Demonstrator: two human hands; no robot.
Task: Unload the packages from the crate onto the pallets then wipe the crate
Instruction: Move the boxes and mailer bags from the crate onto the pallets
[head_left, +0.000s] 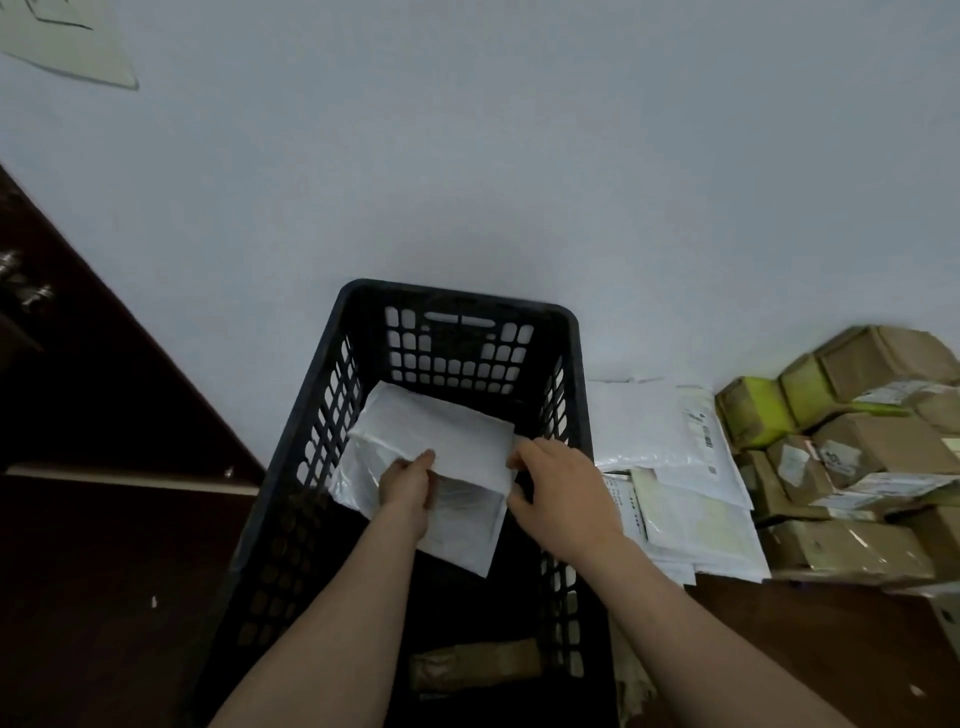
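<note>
I have the black slatted crate (322, 415) at 6 o'clock in my view, its far end against the pale wall (467, 156); both hands are inside it, forearms coming in from the bottom edge. My left hand (408, 488) pinches the near edge of a white padded package (431, 431), thumb on top and fingers curled beneath; my right hand (556, 493) grips the same package at its 3 o'clock corner, fingers curled round the edge. The package is tilted, its far edge raised toward 12 o'clock, and sits in the far half of the crate, below the rim; I cannot tell whether it is clear of what lies under it. A second white package (462, 535) lies just beneath, sticking out toward 6 o'clock; a crinkled clear bag (353, 483) shows at 9 o'clock of my left hand, against the crate's left wall. A brown package (472, 662) lies flat on the crate's bottom at the near end, between my forearms.

At 3 o'clock, just beside the crate's right wall, lies a stack of white mailers (675, 467); beyond it, further toward 3 o'clock, a heap of cardboard boxes (872, 447), some with green tape. A dark wooden panel (78, 415) fills 9 o'clock.
</note>
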